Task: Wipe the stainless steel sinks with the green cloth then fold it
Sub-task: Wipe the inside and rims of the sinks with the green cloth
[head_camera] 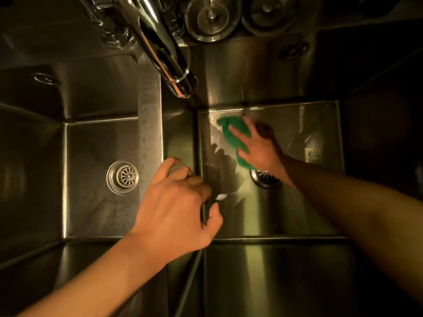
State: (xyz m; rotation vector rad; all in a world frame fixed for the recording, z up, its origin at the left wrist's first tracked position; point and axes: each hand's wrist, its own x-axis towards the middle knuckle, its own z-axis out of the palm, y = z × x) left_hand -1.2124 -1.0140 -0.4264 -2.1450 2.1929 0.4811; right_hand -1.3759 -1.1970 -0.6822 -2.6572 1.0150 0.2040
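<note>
Dim twin sinks (150,110); right hand (259,148) presses the cloth (225,124) flat-fingered on the right sink's floor, mid-wipe; left hand (176,202) hangs loosely curled, grip empty; next, likely sweep toward the drain (265,180).

**Dim amber light, dark surrounds**

Warm, low light glints off a chrome faucet (164,53) that slants in from the back ledge (45,21). Farther along the ledge sit a round metal strainer (212,17) and, just beside it to the right, a dark round stopper (266,12). The counter (384,72) at right lies in near-black shadow.
</note>
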